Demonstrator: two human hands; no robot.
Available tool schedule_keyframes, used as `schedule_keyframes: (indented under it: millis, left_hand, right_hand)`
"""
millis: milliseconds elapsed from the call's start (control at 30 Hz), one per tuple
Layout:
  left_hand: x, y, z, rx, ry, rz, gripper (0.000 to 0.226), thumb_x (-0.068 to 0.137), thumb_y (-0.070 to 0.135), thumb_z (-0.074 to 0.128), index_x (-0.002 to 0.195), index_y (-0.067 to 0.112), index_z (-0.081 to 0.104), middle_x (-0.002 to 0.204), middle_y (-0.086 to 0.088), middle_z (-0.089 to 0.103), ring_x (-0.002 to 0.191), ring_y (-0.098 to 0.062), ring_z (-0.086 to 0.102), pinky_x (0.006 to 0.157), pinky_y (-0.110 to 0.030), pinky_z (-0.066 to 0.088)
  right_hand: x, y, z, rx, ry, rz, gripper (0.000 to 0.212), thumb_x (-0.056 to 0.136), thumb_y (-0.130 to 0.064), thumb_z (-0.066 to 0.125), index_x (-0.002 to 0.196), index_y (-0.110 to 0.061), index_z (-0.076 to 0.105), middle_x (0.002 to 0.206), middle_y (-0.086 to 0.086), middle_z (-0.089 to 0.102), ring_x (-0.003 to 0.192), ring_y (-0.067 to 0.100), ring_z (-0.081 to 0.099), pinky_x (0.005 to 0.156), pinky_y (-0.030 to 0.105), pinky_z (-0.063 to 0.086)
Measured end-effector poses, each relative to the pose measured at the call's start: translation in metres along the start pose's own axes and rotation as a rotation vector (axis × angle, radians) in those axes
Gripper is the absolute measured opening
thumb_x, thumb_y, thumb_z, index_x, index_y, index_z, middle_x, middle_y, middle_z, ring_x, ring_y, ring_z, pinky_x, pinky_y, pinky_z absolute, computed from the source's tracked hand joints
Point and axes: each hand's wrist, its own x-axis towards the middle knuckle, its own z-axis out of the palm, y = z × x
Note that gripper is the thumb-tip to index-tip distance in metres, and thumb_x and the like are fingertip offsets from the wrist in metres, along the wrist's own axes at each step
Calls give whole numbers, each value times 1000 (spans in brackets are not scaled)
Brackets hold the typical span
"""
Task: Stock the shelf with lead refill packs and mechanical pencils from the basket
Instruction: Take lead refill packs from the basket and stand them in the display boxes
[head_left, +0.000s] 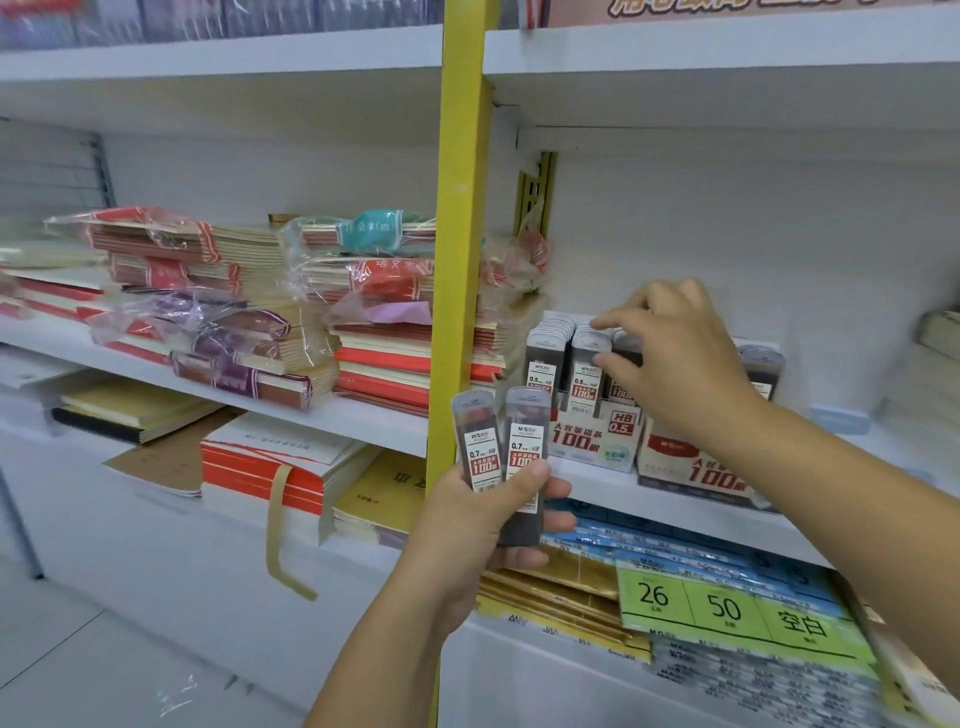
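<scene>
While left hand (465, 522) round packs (477, 441), right hand (680, 364) on shelved pack (586, 376).

The view comes from a wide-angle camera on the person's head, facing forward and a little down, close to the white shelf (597, 483). The yellow post (457, 208) stands near the middle of the frame. The left hand (483, 525) and the right hand (680, 358) enter from the bottom edge.

Left of the yellow post (457, 260) I've got messy stacks of plastic-wrapped notebooks (208, 291), mostly red and purple. One level down there's a red-edged stack (260, 467) with a tan strap. Bottom right: gold packs (550, 582) and a green card (727, 608) reading 26 and 50.
</scene>
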Motion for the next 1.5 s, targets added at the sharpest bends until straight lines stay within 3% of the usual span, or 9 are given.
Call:
schedule_keyframes:
  millis: [200, 367, 633, 800, 900, 1000, 1167, 1300, 1500]
  left_hand:
    - [-4, 3, 7, 48, -67, 3, 40, 75, 46, 74, 110, 28, 66, 99, -3, 79, 83, -20, 77, 48, -20, 53]
    - [-6, 2, 13, 94, -170, -15, 40, 83, 53, 64, 120, 35, 60, 107, -3, 78, 92, -23, 77, 53, -23, 57]
    - [4, -4, 15, 32, -138, -32, 24, 104, 32, 48, 128, 30, 53, 111, 3, 76, 102, -20, 74, 65, -36, 62]
    - [11, -9, 23, 54, -45, 1, 19, 97, 33, 60, 114, 29, 65, 97, -1, 78, 95, -16, 76, 66, -37, 63]
    - [14, -12, 29, 95, -32, 30, 14, 98, 36, 59, 109, 33, 66, 91, 0, 78, 87, -14, 76, 63, -32, 62]
    - [16, -15, 36, 104, -49, 34, 15, 99, 36, 57, 112, 32, 65, 88, 0, 77, 81, -14, 76, 60, -29, 60]
    - [19, -20, 47, 111, -110, 1, 17, 103, 32, 52, 115, 28, 64, 91, 0, 76, 81, -13, 75, 63, -28, 59]
    - [20, -22, 52, 122, -145, -28, 19, 102, 29, 53, 117, 26, 64, 93, 1, 77, 89, -17, 75, 65, -29, 59]
    - [19, -22, 60, 157, -158, -11, 16, 101, 25, 55, 115, 27, 63, 94, -2, 78, 88, -15, 75, 60, -25, 59]
  right_hand:
    - [-42, -41, -22, 789, -250, 94, 12, 88, -39, 62, 99, -43, 66, 85, -20, 68, 81, -5, 61, 68, 8, 46]
    - [-51, -40, -18, 933, -321, 206, 26, 86, -17, 72, 103, -36, 66, 81, -17, 71, 67, 2, 62, 60, 11, 49]
    - [-61, -2, -35, 998, -111, 383, 22, 83, -22, 72, 99, -30, 58, 87, -8, 75, 70, 4, 69, 57, 19, 51]
    - [-47, 39, -74, 893, 135, 301, 29, 82, -21, 75, 88, -46, 60, 89, -3, 74, 77, 16, 69, 67, 32, 50]
    - [-38, 59, -86, 730, 190, 231, 33, 83, -21, 75, 89, -48, 56, 86, -14, 72, 72, 8, 66, 65, 24, 51]
    - [-35, 74, -77, 611, 132, 196, 35, 83, -20, 74, 89, -48, 55, 82, -20, 69, 65, -4, 60, 61, 10, 46]
    - [-38, 92, -53, 508, 34, 279, 26, 80, -27, 76, 90, -42, 57, 88, -12, 68, 77, 6, 65, 67, 28, 54]
    - [-39, 92, -41, 386, -51, 224, 25, 79, -29, 76, 87, -43, 58, 89, -15, 58, 76, 1, 58, 63, 12, 42]
    - [-43, 85, -31, 94, -56, 199, 34, 87, -25, 69, 120, -25, 65, 96, -7, 43, 89, 9, 45, 79, 23, 36]
